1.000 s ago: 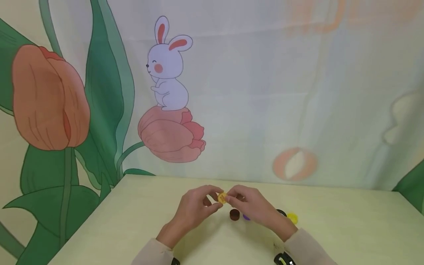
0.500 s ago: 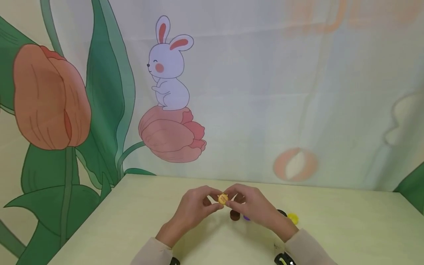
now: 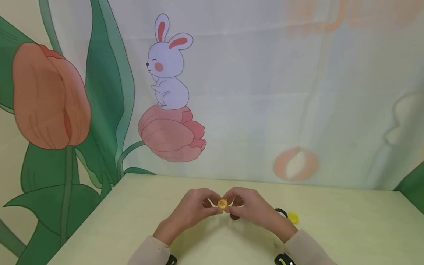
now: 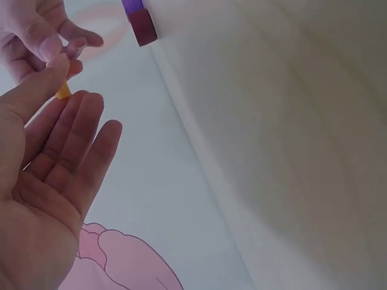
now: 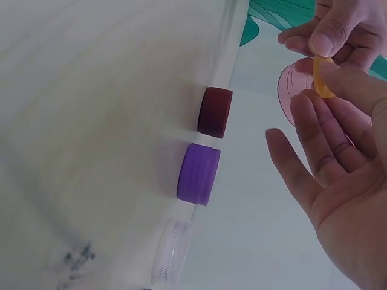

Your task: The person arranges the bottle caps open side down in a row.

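A small orange-yellow bottle cap (image 3: 222, 204) with print on its face is held up above the table between both hands. My left hand (image 3: 195, 208) pinches its left edge between thumb and fingertips, and my right hand (image 3: 251, 208) pinches the right edge the same way. In the right wrist view the cap (image 5: 323, 77) shows edge-on between the thumbs and fingers. The other fingers of each hand are loosely extended. Beneath the right hand stands a dark red bottle cap (image 3: 235, 217), partly covered in the head view.
Beside the dark red cap in the right wrist view are a purple cap (image 5: 198, 174) and a clear ribbed cap (image 5: 171, 251). A black-rimmed round piece (image 3: 281, 212) and a bright yellow cap (image 3: 293, 217) lie by the right wrist. A printed curtain (image 3: 245, 92) hangs behind the table (image 3: 132, 217).
Both hands have lowered slightly with the orange-yellow cap, whose printed face has turned. The right hand now hides the purple cap and more of the dark red one in the head view.
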`<action>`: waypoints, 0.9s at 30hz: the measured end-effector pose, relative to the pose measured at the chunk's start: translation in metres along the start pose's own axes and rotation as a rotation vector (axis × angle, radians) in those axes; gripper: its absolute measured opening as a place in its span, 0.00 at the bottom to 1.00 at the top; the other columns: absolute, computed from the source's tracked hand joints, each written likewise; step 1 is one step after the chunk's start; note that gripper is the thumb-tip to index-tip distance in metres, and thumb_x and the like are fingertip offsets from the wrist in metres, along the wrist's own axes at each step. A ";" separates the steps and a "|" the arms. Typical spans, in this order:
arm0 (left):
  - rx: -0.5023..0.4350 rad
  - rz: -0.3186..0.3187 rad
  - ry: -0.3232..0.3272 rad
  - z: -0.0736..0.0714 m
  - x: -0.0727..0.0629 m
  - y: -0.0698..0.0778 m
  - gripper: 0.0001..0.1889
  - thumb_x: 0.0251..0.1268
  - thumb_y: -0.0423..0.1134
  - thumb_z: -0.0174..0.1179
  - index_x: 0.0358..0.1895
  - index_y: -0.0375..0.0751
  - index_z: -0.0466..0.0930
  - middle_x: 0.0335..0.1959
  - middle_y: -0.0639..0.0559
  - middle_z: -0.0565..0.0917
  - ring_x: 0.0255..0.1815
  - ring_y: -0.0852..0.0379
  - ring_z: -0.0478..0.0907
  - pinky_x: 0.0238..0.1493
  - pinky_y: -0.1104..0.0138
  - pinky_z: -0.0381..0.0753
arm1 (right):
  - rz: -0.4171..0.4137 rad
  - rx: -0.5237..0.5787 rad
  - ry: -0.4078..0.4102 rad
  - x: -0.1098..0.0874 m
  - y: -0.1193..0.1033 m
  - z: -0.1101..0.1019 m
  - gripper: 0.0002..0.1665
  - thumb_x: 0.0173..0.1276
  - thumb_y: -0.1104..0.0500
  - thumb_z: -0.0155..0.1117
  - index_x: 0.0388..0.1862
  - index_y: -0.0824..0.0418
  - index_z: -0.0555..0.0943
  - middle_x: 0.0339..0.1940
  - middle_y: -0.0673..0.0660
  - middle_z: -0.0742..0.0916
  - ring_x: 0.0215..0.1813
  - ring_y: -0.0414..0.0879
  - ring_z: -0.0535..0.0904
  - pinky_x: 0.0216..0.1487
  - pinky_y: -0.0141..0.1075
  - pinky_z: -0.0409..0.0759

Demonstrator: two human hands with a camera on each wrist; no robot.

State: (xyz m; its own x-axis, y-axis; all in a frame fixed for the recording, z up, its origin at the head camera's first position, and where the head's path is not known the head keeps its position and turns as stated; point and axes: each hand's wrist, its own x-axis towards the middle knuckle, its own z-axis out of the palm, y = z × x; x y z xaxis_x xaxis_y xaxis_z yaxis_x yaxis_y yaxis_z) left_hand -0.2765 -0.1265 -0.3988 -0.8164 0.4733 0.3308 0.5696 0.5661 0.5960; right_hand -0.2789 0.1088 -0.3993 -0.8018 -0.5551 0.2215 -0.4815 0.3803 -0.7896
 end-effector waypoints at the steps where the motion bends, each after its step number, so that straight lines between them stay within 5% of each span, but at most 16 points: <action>1: 0.005 0.001 -0.015 -0.001 0.000 0.000 0.10 0.62 0.36 0.79 0.45 0.46 0.92 0.39 0.61 0.89 0.33 0.66 0.83 0.37 0.69 0.83 | -0.006 -0.018 -0.001 0.000 0.000 0.001 0.10 0.73 0.63 0.73 0.51 0.57 0.85 0.36 0.50 0.89 0.35 0.52 0.88 0.38 0.36 0.84; 11: -0.013 0.015 -0.182 -0.008 -0.002 -0.005 0.08 0.59 0.34 0.80 0.40 0.42 0.91 0.30 0.63 0.87 0.31 0.68 0.82 0.38 0.70 0.83 | -0.034 -0.132 -0.065 0.000 0.001 0.010 0.09 0.71 0.61 0.77 0.46 0.54 0.86 0.36 0.43 0.86 0.36 0.39 0.82 0.37 0.34 0.81; 27: -0.028 0.015 -0.286 -0.007 -0.005 -0.008 0.08 0.55 0.34 0.82 0.35 0.46 0.91 0.28 0.64 0.86 0.31 0.68 0.81 0.36 0.70 0.81 | -0.027 -0.128 -0.143 0.000 0.004 0.018 0.11 0.67 0.62 0.80 0.43 0.58 0.85 0.32 0.43 0.86 0.35 0.36 0.81 0.39 0.32 0.82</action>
State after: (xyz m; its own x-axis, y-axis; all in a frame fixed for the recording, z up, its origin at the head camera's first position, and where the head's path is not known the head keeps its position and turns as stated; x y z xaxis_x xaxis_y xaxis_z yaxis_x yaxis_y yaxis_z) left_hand -0.2779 -0.1381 -0.4004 -0.7458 0.6549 0.1221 0.5752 0.5405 0.6140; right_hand -0.2742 0.0972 -0.4130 -0.7340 -0.6622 0.1505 -0.5501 0.4499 -0.7035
